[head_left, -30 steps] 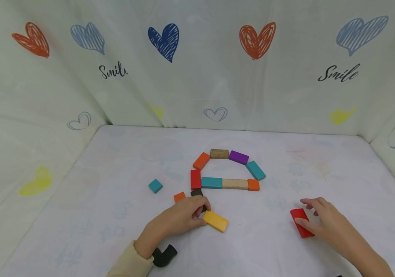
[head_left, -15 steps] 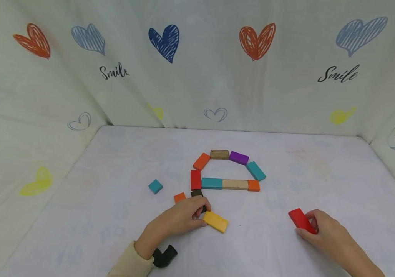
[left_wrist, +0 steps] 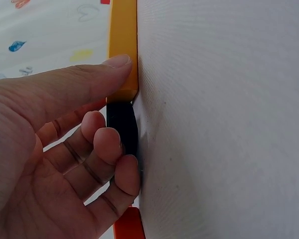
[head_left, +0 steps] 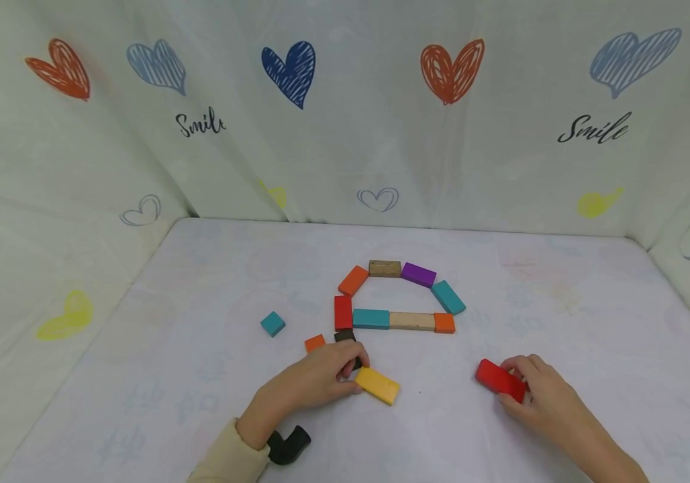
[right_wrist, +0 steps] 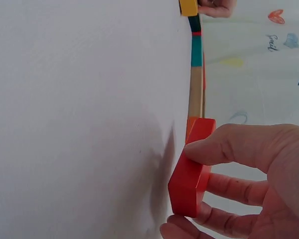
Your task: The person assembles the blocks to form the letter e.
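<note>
My right hand (head_left: pixel 541 396) pinches a red block (head_left: pixel 501 380) between thumb and fingers, right of the block outline. In the right wrist view the red block is tilted, its shadow falling on the table beside it. My left hand (head_left: pixel 317 379) holds the left end of a yellow block (head_left: pixel 378 385), thumb (left_wrist: pixel 117 67) along its side. A black block (left_wrist: pixel 121 124) adjoins the yellow one, partly hidden by the curled fingers. Above it in the head view, a red block (head_left: pixel 343 312) stands at the corner of a closed outline with a teal block (head_left: pixel 371 318) and a natural wood block (head_left: pixel 411 321).
A wood-brown block (head_left: pixel 384 269), a purple block (head_left: pixel 419 274) and a teal block (head_left: pixel 448 297) form the outline's far side. A loose teal cube (head_left: pixel 273 324) and an orange block (head_left: pixel 315 343) lie left. A black curved object (head_left: pixel 288 445) sits by the left sleeve.
My right hand has picked up the red block and carried it leftward, turning it flatter across the view. The left hand and the yellow block have stayed in place.
</note>
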`<state>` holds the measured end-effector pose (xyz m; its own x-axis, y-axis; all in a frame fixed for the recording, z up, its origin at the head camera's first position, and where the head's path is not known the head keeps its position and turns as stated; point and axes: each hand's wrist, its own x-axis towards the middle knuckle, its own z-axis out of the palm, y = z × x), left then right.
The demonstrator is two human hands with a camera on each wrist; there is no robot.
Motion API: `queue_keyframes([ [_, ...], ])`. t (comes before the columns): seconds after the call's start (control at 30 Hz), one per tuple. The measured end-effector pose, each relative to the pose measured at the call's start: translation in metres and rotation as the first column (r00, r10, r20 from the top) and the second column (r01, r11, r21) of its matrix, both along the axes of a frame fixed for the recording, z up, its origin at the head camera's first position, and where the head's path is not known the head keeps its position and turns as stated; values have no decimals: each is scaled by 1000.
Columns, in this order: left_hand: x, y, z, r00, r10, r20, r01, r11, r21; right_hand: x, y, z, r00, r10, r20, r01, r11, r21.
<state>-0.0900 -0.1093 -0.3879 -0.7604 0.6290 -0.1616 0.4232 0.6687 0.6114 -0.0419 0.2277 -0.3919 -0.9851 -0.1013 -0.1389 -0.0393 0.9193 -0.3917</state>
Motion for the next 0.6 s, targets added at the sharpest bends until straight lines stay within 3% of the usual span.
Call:
queue_keyframes([
  [0.27,-1,0,1,1000,-5,4,5,1000,1,-1,-34,4,992,130,9,-129,989,-66],
  [0.6,-2,0,1,1000,-12,12,12,1000,-2,-1,-63,4,944,330,8,-325,934,-152],
])
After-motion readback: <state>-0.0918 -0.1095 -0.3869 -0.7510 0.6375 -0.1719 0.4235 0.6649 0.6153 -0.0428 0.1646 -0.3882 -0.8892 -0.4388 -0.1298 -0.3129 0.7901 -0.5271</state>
